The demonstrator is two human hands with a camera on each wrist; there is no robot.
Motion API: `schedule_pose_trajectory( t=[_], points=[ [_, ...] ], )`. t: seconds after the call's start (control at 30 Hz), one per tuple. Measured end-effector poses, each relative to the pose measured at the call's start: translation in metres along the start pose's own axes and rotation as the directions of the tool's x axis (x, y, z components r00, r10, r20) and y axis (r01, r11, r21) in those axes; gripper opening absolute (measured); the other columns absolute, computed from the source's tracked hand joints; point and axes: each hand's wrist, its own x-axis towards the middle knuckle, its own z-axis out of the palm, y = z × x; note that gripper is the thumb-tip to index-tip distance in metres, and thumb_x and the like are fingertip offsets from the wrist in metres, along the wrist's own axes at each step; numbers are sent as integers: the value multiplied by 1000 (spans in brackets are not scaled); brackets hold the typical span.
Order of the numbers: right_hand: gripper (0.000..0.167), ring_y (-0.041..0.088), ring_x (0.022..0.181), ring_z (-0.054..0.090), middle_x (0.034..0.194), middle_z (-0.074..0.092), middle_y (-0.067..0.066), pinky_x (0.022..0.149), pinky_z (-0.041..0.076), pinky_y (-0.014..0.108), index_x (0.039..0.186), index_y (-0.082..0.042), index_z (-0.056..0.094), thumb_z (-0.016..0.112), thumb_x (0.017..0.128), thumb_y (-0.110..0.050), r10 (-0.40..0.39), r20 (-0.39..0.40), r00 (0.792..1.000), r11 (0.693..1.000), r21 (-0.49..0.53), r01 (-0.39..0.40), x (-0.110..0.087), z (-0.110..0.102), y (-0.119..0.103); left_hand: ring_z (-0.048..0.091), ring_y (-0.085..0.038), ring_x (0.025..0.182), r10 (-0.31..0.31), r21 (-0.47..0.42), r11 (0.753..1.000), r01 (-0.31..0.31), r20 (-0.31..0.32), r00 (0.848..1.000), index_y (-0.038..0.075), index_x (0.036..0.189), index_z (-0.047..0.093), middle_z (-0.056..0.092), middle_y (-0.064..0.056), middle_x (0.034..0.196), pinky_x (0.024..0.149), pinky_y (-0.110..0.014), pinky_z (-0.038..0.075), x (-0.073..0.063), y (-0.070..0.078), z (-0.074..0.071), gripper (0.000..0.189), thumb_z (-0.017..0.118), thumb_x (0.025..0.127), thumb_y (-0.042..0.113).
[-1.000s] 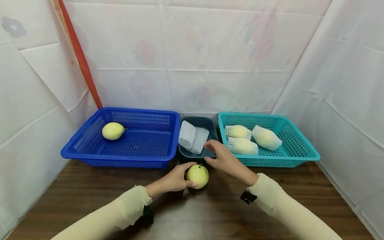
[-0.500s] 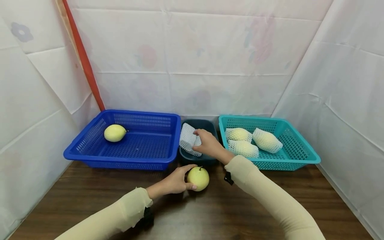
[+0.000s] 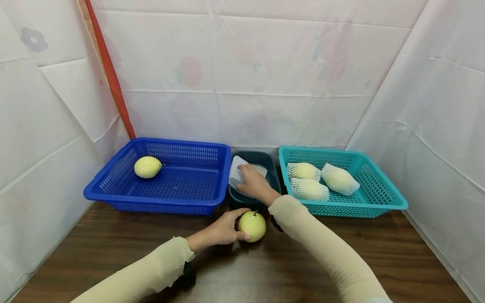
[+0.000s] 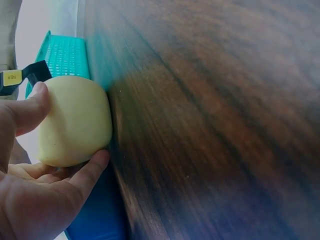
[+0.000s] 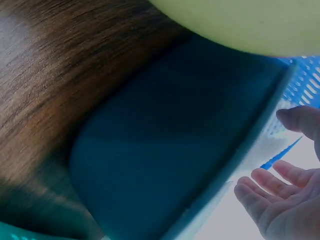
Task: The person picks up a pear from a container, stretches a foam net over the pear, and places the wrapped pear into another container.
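Observation:
My left hand holds a yellow-green pear on the dark wooden table, stem up. In the left wrist view, thumb and fingers press its opposite sides. My right hand reaches over the small dark teal bin, beside a white foam net sleeve. A second sleeve lies there, partly hidden by that hand. The right wrist view shows the right thumb apart from the loosely bent fingers, with white netting behind the gap.
A blue basket with one bare pear stands left of the bin. To its right is a turquoise basket holding three pears in foam nets. White sheets enclose the back and sides.
My right hand has moved left and into the space over the dark bin, reaching the foam net sleeves. The left hand keeps its hold on the pear in the same spot.

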Motion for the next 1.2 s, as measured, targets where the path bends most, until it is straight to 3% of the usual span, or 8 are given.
schedule_pose_trajectory(
  t=[0.27,0.4,0.63,0.7,0.87,1.2],
  points=[
    [41,27,115,52,129,50,19,95,43,38,133,3,46,53,94,-8,-22,-41,999,1000,-2,22,4,10,2,55,-30,109,10,2,1000,-10,-11,1000,-8,133,46,56,-20,125,92,-47,44,1,-1,0,70,81,76,15],
    [32,25,105,59,123,57,17,89,48,37,126,2,55,47,97,-7,-17,-144,989,1000,20,21,6,8,4,55,-29,108,17,-8,1000,-17,-8,1000,-9,133,46,56,-20,124,91,-47,44,0,-1,0,70,81,76,14],
    [25,21,78,64,105,66,15,69,53,34,112,2,66,49,99,-10,-31,-387,922,998,30,47,8,-5,10,56,-27,107,15,-16,1000,-15,-16,1000,-9,133,46,57,-19,123,91,-46,44,1,-2,0,71,82,76,13],
    [23,21,73,61,92,65,13,65,51,34,99,0,68,48,100,-10,-34,-426,904,998,31,52,7,-11,12,56,-27,107,14,-11,1000,-14,-19,1000,-8,133,46,57,-19,124,91,-46,44,1,-2,1,71,82,75,14],
    [33,19,55,45,62,46,6,54,39,32,68,-8,51,48,100,-12,-22,-481,877,994,86,72,5,-30,13,55,-27,109,8,-2,1000,-8,-15,1000,-7,134,46,56,-18,126,93,-45,43,1,-2,0,71,82,76,14],
    [42,17,47,27,53,26,1,50,26,30,59,-12,34,53,96,-10,29,-560,828,961,245,132,-16,-68,12,55,-19,100,-20,23,1000,20,-4,1000,-5,137,45,58,-18,125,91,-42,44,0,-1,-3,75,82,76,19]
  ],
)
